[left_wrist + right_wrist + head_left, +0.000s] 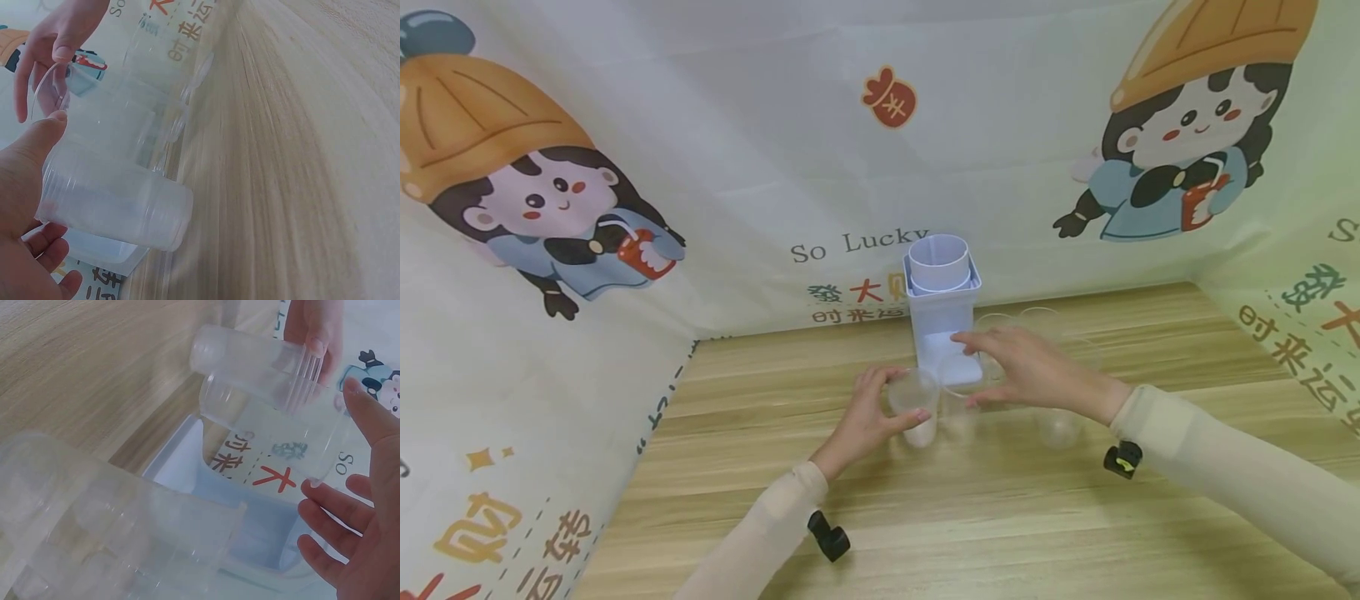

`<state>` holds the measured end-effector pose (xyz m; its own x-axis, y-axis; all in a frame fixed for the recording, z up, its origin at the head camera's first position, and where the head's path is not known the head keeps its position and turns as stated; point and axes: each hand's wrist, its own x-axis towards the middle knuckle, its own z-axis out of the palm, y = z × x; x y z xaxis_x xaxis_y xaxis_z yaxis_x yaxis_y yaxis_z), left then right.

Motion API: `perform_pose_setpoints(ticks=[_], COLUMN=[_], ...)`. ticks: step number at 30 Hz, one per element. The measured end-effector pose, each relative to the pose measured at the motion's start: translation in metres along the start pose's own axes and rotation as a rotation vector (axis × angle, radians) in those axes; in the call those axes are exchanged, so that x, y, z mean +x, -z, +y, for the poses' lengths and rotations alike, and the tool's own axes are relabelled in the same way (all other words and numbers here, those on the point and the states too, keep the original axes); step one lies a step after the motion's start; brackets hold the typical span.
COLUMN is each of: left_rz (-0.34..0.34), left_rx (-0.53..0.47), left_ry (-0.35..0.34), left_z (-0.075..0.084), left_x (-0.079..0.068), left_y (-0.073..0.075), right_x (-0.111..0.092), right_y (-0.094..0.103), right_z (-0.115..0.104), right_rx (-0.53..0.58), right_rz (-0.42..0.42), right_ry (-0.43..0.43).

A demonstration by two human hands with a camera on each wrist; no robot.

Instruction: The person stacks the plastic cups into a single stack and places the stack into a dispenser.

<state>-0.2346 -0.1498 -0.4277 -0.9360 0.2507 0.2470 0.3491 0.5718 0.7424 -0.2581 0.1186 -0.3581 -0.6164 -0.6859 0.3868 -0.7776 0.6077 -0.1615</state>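
My left hand [872,412] grips a stack of clear plastic cups [119,194] near its rims, thumb on the near side and fingers behind. Directly to its right stands a single clear plastic cup [269,425]. My right hand [1037,375] holds this cup at its rim, thumb in front and fingertips at the far side; its palm stays off the cup. Behind both hands stands a pale blue cup dispenser [943,312] with a round tube set in its square top and an opening low in front.
More clear cups [125,519] stand on the wooden table [1000,517], right of the dispenser and partly hidden by my right hand and forearm. A printed cloth [760,150] with cartoon figures rises behind the table and on both sides.
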Motion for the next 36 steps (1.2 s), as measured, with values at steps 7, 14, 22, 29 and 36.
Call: perform_pose_setpoints(ticks=[7, 14, 22, 29, 36], left_rz=[-0.001, -0.005, -0.009, -0.013, -0.016], left_rx=[0.006, 0.0, 0.003, -0.007, -0.007], left_ry=[0.003, 0.016, 0.013, 0.023, 0.036], left_z=[0.0, 0.002, 0.002, 0.004, 0.003], left_x=[0.0, -0.001, -0.001, -0.001, 0.0], left_y=[0.0, 0.0, 0.0, 0.001, 0.0], right_x=[0.004, 0.008, 0.016, 0.021, 0.026], right_y=[0.003, 0.011, 0.027, 0.041, 0.048], right_z=[0.0, -0.002, -0.002, -0.002, -0.005], right_rx=[0.032, 0.08, 0.09, 0.084, 0.097], right_rz=[0.03, 0.047, 0.074, 0.089, 0.072], right_ry=[-0.012, -0.055, -0.069, -0.067, -0.08])
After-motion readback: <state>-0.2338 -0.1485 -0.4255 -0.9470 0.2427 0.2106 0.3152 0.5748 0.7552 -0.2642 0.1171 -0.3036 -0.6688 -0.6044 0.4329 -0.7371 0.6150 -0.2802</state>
